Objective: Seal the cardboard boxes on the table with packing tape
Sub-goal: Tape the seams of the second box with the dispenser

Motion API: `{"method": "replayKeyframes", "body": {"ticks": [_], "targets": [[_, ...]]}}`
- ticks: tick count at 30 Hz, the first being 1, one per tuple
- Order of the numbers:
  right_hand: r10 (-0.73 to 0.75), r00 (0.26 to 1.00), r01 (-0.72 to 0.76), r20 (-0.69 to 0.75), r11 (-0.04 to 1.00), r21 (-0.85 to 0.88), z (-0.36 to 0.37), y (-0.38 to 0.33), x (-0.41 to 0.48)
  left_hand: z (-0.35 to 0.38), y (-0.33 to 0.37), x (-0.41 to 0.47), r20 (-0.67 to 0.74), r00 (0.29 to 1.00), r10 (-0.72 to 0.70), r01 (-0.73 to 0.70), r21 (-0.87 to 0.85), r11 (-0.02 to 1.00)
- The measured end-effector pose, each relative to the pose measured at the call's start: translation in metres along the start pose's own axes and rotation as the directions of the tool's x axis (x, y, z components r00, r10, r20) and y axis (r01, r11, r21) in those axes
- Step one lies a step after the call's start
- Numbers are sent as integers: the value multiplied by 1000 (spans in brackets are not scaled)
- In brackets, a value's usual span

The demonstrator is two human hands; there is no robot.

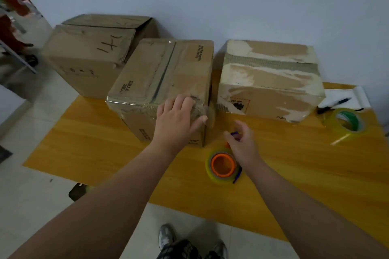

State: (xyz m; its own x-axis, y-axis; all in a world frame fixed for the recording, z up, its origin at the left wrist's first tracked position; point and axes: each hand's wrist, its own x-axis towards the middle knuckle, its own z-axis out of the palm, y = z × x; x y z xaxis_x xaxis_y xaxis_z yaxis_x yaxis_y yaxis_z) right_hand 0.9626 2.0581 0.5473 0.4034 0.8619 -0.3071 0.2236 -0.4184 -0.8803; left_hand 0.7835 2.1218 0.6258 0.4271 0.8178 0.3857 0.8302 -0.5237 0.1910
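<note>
Three cardboard boxes stand on the wooden table. The middle box has clear tape across its near top edge. My left hand lies flat on that box's near right corner, fingers spread. My right hand hovers just right of the box, fingers loosely curled above a purple piece. Below it lies a roll of clear tape on an orange-cored dispenser. The left box has its flaps slightly ajar. The right box has a torn, peeled surface.
A second roll of clear tape with a green core lies at the table's right end with a loose tail. Behind it are a black pen and white paper. The wall runs close behind the boxes. My shoes show below the table's edge.
</note>
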Motion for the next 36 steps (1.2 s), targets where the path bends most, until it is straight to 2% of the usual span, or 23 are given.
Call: {"method": "replayKeyframes", "body": {"ticks": [1, 2, 3, 4, 5, 7, 9, 11, 14, 16, 20, 23, 28, 31, 33, 36], "targets": [[55, 988, -91, 142, 960, 264, 1, -18, -3, 0, 1, 1, 0, 1000, -11, 11, 5, 1000], [110, 949, -242, 295, 854, 461, 2, -34, -7, 0, 2, 1, -4, 1000, -19, 19, 13, 1000], [133, 908, -356, 397, 744, 565, 2, -47, -10, 0, 2, 1, -9, 1000, -25, 25, 21, 999], [130, 890, -403, 438, 674, 619, 2, -56, -11, 0, 3, 1, -13, 1000, -28, 28, 28, 999], [125, 898, -399, 423, 636, 660, 2, -61, -11, -1, 3, 1, -10, 999, -30, 30, 33, 999], [142, 946, -318, 293, 598, 736, 2, -66, -11, -2, 5, 1, 9, 999, -33, 33, 40, 999], [169, 971, -238, 170, 604, 761, 3, -66, -9, -5, 4, 2, 36, 999, -27, 26, 29, 999], [180, 976, -205, 119, 597, 776, 4, -66, -8, -8, -5, 0, 71, 997, 12, -12, -4, 1000], [228, 964, -240, 136, 531, 813, 9, -66, -6, -14, -25, -7, 177, 968, 177, -183, 17, 983], [271, 948, -285, 167, 483, 828, 15, -65, -6, -19, -33, -10, 212, 949, 232, -249, 56, 967], [316, 920, -348, 233, 381, 856, 32, -61, -4, -21, -42, -15, 247, 956, 160, -192, 112, 975], [318, 918, -342, 237, 333, 879, 46, -60, -4, -18, -45, -17, 241, 956, 165, -196, 109, 975], [273, 952, -247, 139, 414, 876, 63, -62, -3, -17, -43, -15, 215, 965, 151, -165, 52, 985], [212, 977, -135, 10, 587, 799, 68, -59, -3, -14, -42, -17, 200, 968, 148, -158, 31, 987], [156, 984, -65, -83, 758, 649, 68, -57, -4, -14, -41, -17, 177, 974, 140, -144, 12, 989], [94, 974, -31, -208, 958, 286, 61, -54, -6, -13, -39, -15, 157, 979, 128, -128, -12, 992]]}}
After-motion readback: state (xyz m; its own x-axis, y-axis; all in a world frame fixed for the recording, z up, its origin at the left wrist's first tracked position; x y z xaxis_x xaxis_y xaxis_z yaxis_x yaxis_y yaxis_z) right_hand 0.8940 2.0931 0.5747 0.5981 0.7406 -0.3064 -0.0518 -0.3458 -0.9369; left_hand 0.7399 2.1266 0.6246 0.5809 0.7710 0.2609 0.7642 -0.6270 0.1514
